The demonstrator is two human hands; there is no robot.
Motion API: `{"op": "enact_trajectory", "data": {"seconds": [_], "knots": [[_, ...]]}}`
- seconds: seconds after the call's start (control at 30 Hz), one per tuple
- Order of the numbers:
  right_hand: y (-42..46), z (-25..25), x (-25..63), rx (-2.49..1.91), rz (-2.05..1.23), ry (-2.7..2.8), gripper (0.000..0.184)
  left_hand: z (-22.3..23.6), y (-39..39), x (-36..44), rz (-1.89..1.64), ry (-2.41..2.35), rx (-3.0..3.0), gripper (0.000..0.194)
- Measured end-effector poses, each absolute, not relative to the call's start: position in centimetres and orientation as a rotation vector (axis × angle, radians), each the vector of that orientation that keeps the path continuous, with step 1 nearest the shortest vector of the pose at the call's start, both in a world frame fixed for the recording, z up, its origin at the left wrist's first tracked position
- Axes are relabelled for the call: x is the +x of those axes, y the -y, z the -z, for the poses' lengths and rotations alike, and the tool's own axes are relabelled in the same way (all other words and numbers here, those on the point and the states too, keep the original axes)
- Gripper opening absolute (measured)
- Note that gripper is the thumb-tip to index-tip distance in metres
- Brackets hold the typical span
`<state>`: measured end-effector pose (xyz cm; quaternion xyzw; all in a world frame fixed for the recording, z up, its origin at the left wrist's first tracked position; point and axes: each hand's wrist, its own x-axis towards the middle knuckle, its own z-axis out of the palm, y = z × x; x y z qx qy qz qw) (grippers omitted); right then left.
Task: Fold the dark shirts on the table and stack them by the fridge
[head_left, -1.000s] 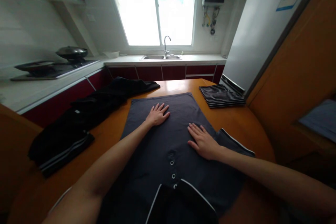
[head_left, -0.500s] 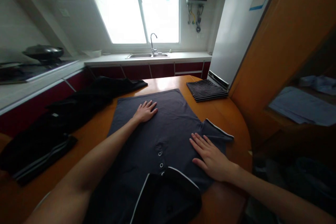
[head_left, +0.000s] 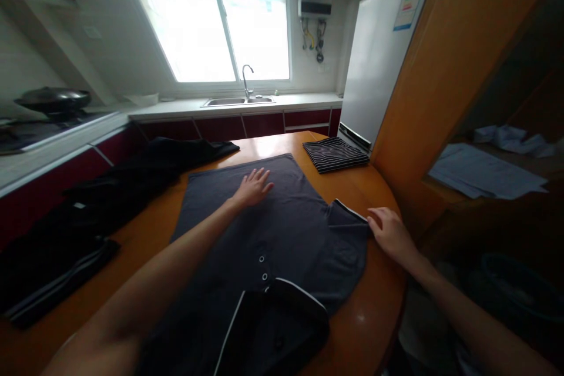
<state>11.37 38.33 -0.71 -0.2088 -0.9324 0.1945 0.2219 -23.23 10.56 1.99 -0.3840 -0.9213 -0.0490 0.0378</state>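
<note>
As it lies, grey shirt (head_left: 291, 220), white-trimmed

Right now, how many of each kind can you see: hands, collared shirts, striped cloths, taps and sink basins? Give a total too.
Hands: 2 (left hand, right hand)
Collared shirt: 1
Folded striped cloth: 1
Tap: 1
Sink basins: 2
Total: 7
</note>
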Motion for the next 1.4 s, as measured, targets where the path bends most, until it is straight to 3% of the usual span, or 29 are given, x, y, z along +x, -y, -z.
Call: {"op": "enact_trajectory", "data": {"seconds": [0.17,0.27,0.43,0.57,0.73,0.87,1.0,1.2,1.4], "knots": [[-40.5,-0.4,9.5,-0.904,-0.457,2.815,0.041,-3.2,-19.9,-14.0,0.45,2.533,-1.752,0.049],[-40.2,-0.2,9.5,-0.873,-0.482,2.812,0.03,-2.6,-24.7,-11.1,0.516,2.591,-1.905,0.041],[-40.4,0.5,9.3,-0.724,-0.934,2.575,0.011,-2.1,-28.3,-11.5,0.587,2.625,-2.046,0.05],[-40.3,0.3,9.2,-0.557,-1.188,2.263,0.019,-2.1,-28.2,-12.9,0.885,2.545,-2.214,0.025],[-40.2,0.7,8.8,-0.593,-1.085,2.104,0.022,-0.3,-27.4,-12.9,1.052,2.511,-2.012,0.025],[-40.3,1.7,8.2,-0.606,-0.755,2.285,0.027,1.5,-27.3,-11.5,1.071,2.449,-1.895,0.016],[-37.5,0.9,9.0,-0.541,-0.461,2.342,0.037,0.4,-27.1,-11.1,1.033,2.323,-1.774,0.032],[-27.9,-0.7,11.0,0.155,-0.588,2.698,0.049,-3.5,-22.3,-12.1,0.821,2.347,-1.785,0.042],[-24.4,0.5,11.1,0.408,-0.527,2.989,0.059,0.1,-14.5,-9.3,0.32,2.538,-1.954,0.061]]}}
